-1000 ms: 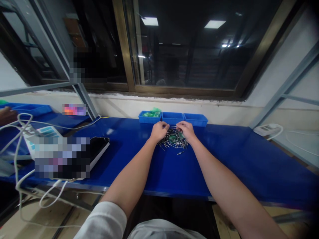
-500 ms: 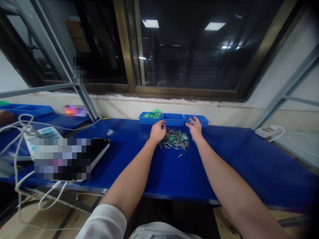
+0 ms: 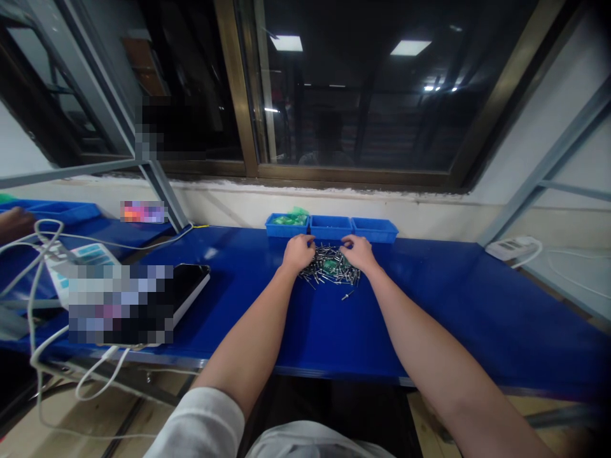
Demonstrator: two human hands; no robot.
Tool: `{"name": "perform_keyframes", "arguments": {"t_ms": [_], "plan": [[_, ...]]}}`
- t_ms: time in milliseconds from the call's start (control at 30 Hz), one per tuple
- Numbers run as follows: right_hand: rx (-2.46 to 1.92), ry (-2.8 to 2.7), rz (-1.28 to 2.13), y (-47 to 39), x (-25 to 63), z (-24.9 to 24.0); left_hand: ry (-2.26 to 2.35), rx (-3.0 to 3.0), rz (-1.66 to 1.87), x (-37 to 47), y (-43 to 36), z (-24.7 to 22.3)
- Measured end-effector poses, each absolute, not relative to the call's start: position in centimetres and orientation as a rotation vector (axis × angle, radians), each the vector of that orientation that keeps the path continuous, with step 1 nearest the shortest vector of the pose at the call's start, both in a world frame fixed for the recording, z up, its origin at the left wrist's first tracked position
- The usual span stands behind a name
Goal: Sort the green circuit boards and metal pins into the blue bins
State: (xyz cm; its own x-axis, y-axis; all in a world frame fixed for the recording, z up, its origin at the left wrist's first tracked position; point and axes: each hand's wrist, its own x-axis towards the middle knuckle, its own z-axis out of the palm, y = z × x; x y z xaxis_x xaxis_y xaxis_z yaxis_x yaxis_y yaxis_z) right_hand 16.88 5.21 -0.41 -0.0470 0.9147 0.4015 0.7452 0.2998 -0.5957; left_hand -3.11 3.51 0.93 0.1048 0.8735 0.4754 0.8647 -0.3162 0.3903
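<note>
A pile of metal rivets [image 3: 325, 273] with green plastic among them lies on the blue table, and one loose rivet [image 3: 347, 296] lies in front of it. At the pile's left edge is my left hand [image 3: 299, 252], fingers curled together; what they hold, if anything, is too small to tell. My right hand [image 3: 358, 252] bends over the pile's right side, its fingertips closed on something I cannot make out. Behind the hands stand three joined blue bins: the left bin [image 3: 273, 228] holds green plastic, beside the middle bin [image 3: 331, 233] and the right bin [image 3: 382, 237].
A phone-like device [image 3: 191, 283] with white cables [image 3: 33, 305] occupies the table's left side. Farther left, another person's hand [image 3: 16, 222] is near other blue bins [image 3: 81, 210]. A white power strip [image 3: 510, 249] lies at the right, by a metal frame.
My right hand has moved from the right bin down and left to the pile, its fingers drawing together. My left hand has shifted slightly. The other person's hand at far left has moved right.
</note>
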Motion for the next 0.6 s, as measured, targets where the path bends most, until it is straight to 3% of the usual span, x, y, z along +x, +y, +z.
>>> {"name": "perform_keyframes", "arguments": {"t_ms": [300, 600], "plan": [[-1.724, -2.187, 0.123, 4.3, 14.9, -0.1, 1.782, 2.407, 0.777, -2.6, 3.6, -0.1], [-1.492, -2.214, 0.109, 4.3, 15.4, -0.1, 1.771, 2.395, 0.753, -2.6, 3.6, -0.4]]}}
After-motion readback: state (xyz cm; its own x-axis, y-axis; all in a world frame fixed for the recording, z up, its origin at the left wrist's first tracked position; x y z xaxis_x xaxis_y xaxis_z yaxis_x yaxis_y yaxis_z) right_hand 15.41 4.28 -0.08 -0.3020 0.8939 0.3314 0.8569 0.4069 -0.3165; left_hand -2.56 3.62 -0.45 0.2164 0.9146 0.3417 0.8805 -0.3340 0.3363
